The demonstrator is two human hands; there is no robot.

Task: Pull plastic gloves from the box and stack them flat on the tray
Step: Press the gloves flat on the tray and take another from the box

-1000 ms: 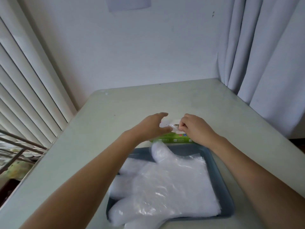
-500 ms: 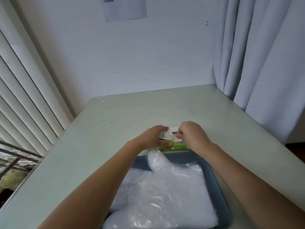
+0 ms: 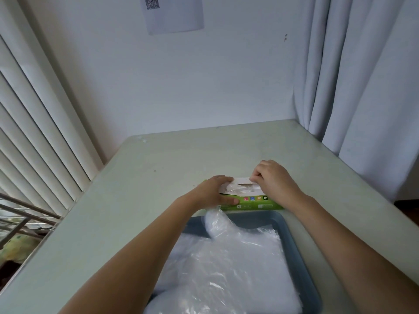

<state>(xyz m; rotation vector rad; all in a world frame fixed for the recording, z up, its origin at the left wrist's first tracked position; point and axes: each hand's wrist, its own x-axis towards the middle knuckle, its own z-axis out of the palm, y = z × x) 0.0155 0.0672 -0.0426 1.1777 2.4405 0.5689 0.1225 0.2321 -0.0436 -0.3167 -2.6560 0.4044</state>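
Observation:
A green glove box [image 3: 254, 203] with a white top lies on the table just beyond the tray. My left hand [image 3: 213, 192] grips its left end, fingers over the top and thumb along the front face. At the far right rim of the torn opening, my right hand [image 3: 271, 181] pinches the white cardboard flap with curled fingers. Crumpled clear plastic [image 3: 242, 190] shows inside the opening. The blue-grey tray [image 3: 292, 236] holds a flat stack of clear plastic gloves [image 3: 229, 266], one glove finger reaching up over the tray's far rim.
The pale green table [image 3: 140, 200] runs back to a white wall. Slatted blinds [image 3: 38, 141] stand along the left, a metal rack [image 3: 20, 218] sits below them, and grey curtains [image 3: 367, 87] hang at the right. A paper sheet [image 3: 174, 12] is stuck on the wall.
My left hand has settled on the box's left end, its thumb coming down onto the front face. The right hand's pinch has shifted a little right and back. The camera has tilted upward.

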